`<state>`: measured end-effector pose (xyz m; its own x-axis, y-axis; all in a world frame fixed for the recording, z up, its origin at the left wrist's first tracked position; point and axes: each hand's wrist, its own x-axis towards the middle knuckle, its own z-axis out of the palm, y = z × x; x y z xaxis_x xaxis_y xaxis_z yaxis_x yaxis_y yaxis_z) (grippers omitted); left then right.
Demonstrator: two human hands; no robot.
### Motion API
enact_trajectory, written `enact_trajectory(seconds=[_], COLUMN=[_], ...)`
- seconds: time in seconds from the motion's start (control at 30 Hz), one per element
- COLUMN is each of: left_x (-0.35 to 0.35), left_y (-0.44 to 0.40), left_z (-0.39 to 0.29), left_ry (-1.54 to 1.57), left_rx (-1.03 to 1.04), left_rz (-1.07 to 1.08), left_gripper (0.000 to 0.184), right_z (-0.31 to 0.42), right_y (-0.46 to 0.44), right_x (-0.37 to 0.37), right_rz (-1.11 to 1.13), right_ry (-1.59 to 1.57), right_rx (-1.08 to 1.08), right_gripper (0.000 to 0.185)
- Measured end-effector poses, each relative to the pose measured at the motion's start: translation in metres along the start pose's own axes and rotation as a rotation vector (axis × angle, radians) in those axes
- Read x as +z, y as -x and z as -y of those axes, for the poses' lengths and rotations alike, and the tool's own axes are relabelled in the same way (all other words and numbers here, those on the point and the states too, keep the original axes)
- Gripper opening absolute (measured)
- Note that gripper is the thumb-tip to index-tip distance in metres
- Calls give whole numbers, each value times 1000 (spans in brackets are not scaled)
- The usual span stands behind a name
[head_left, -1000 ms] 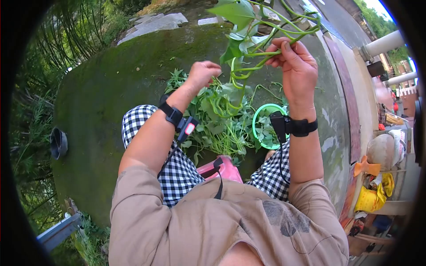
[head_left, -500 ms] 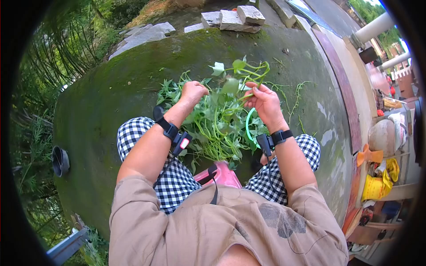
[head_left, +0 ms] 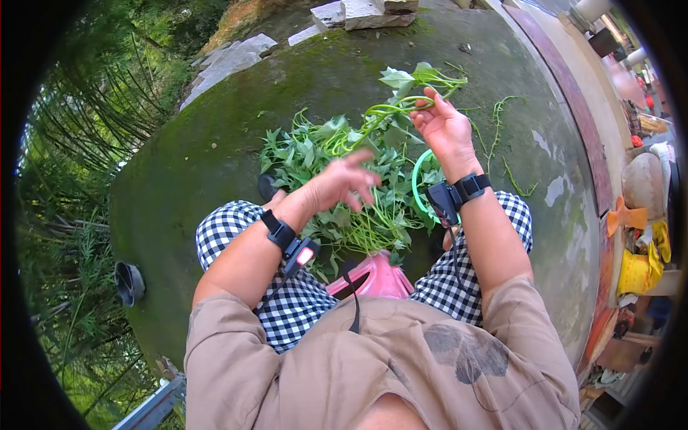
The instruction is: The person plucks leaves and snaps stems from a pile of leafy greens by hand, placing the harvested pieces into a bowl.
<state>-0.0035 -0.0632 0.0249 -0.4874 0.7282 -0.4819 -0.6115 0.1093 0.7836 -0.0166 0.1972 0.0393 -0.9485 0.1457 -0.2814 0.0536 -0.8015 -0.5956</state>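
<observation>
A heap of leafy green stems (head_left: 297, 150), looking like sweet potato greens, lies on the ground between my knees. My right hand (head_left: 443, 129) is raised over the heap's far right side, thumb and fingers pinched on a small bunch of long leafy stems (head_left: 387, 111). The leaves of that bunch stick out beyond my fingertips. Over the middle of the heap is my left hand (head_left: 344, 179), fingers spread and blurred by motion, with nothing visible in it. The light green rim of a basket (head_left: 417, 190) shows beside the heap, below my right hand; leaves hide part of it.
A pink plastic object (head_left: 383, 278) sits between my thighs. Stripped vine pieces (head_left: 496, 129) lie on the mossy concrete (head_left: 201, 186) to the right. Stone blocks (head_left: 376, 16) stand at the far edge, a dark bucket (head_left: 129, 283) at left, a yellow bucket (head_left: 634, 272) at right.
My left hand has come back toward me and to the right, its fingers spreading apart. My right hand has moved up with the stems in it. The view has shifted slightly.
</observation>
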Motion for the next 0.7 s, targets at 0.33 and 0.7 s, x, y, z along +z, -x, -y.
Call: enact_trajectory(seconds=[0.33,0.7], left_x=[-38,25], left_y=[-15,-49], left_z=[-55,8], left_ry=[102,-1026], left_rx=[597,955], left_rz=[-782,-745], left_gripper=[20,22], right_z=[-79,-57], right_y=[25,11], right_x=[-14,31], right_rz=[-228,178], right_ry=[488,1279], right_rx=[618,-392], right_gripper=[34,25])
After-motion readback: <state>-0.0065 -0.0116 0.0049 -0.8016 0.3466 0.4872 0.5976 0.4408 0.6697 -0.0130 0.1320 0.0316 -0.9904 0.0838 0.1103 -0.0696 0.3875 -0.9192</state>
